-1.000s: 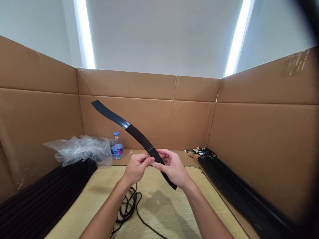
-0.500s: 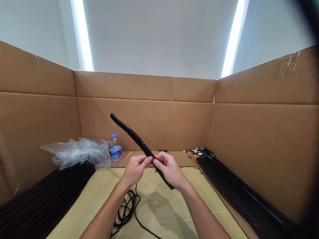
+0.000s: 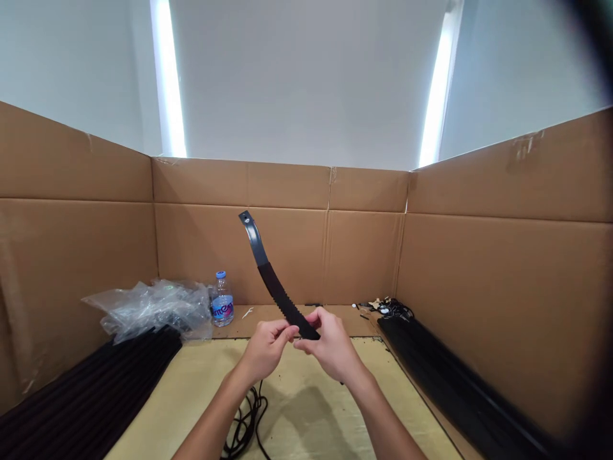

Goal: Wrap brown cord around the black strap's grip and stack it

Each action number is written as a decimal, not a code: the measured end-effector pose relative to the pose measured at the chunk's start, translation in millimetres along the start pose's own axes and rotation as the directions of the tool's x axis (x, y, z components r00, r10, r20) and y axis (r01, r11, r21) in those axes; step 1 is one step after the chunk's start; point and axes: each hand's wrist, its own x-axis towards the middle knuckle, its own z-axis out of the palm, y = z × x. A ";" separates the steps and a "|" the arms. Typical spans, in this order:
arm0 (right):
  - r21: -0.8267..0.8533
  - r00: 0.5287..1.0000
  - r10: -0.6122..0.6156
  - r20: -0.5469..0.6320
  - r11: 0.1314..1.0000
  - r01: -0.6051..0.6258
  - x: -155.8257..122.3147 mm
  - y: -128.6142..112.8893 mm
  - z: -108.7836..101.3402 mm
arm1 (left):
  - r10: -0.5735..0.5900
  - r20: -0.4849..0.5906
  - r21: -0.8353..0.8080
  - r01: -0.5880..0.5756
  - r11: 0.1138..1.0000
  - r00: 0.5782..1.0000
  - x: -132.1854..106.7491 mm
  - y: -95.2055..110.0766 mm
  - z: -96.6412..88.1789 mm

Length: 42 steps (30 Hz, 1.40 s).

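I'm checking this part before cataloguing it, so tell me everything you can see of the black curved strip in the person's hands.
The black curved strip is long, narrow and gently bowed. Its upper part is a smooth, dark grey flat blade, metal-looking, with a small hole near the rounded tip. The rest is a matte black sleeve, rubber-like, with a notched edge. It slants upward, held between the left hand and right hand, which hide its lower end.

Bare left hand (image 3: 265, 348) and bare right hand (image 3: 332, 348) meeting near midline, fingers curling inward, pinching; bare left forearm (image 3: 211, 412), bare right forearm (image 3: 385, 415) angling inward, wrists bending slightly.
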 end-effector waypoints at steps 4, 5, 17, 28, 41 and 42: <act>0.051 0.997 -0.037 0.073 0.998 0.034 -2.2 1.9 -2.1 | -0.014 -0.017 0.000 0.014 1.000 1.000 -1.2 -1.3 4.9; 0.094 0.995 -0.034 0.094 0.995 0.025 -2.7 2.0 -1.1 | -0.023 -0.027 -0.004 0.023 1.000 0.999 -2.6 -2.4 5.7; 0.432 0.952 0.268 0.147 0.848 -0.306 -48.3 44.2 30.9 | -0.202 0.122 -0.181 0.222 0.958 0.972 -48.6 -22.3 25.1; 0.473 0.920 0.317 0.229 0.790 -0.390 -77.2 58.2 29.2 | -0.397 0.111 -0.253 0.412 0.875 0.911 -78.8 -36.5 49.9; 0.428 0.812 0.412 0.414 0.699 -0.573 -100.0 57.9 12.0 | -0.332 0.322 -0.209 0.409 0.889 0.887 -104.9 -32.0 50.2; 0.427 0.802 0.430 0.415 0.686 -0.589 -100.7 57.9 11.3 | -0.334 0.343 -0.202 0.416 0.887 0.878 -105.4 -31.0 50.0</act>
